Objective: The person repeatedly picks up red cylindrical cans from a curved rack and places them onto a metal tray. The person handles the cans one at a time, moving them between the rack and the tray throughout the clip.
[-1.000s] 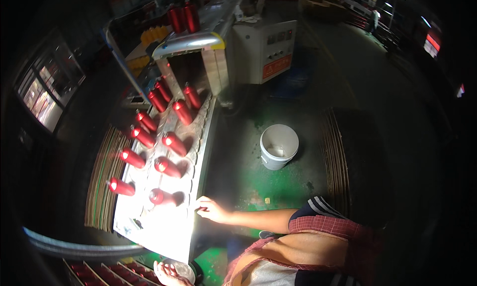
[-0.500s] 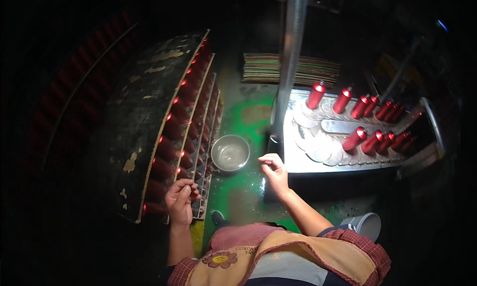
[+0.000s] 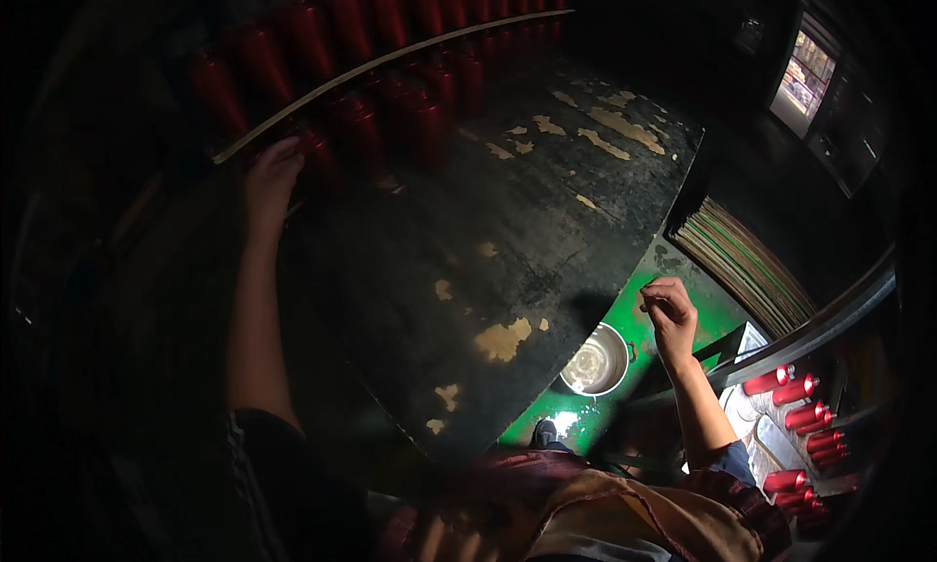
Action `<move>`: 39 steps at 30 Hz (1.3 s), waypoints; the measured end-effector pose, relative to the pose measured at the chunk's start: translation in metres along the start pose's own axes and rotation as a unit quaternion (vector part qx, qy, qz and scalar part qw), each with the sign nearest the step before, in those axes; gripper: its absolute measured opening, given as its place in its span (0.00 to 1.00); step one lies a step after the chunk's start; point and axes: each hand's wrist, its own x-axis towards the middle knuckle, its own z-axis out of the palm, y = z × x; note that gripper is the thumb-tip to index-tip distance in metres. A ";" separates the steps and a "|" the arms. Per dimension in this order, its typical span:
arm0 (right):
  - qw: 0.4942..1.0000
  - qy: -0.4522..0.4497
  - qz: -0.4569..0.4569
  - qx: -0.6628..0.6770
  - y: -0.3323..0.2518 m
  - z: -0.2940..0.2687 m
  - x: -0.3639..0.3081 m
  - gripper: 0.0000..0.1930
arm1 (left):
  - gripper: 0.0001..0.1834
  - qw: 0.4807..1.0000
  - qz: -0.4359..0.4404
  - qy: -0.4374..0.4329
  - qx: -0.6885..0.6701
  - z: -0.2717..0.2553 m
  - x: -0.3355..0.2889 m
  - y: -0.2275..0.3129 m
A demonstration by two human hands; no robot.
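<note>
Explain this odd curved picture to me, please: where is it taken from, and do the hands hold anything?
No robot here: a fisheye camera on a person's head looks down, so straight edges bend. The bare left hand is by red bottles, which seem to stand on a dark, worn board; it is too dim to tell whether it grips one. The right hand is loosely curled, with nothing visible in it. A metal pot sits on the green floor; more red bottles are at lower right.

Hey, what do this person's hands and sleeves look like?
The left hand and right hand are ungloved, with bare forearms. The left sleeve is dark with pale stripes; the right sleeve is dark blue.
</note>
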 end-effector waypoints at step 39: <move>0.928 -0.363 0.049 -0.068 -0.012 0.399 0.434 0.13 | 0.15 0.993 -0.103 -0.003 -0.052 0.116 0.149 -0.029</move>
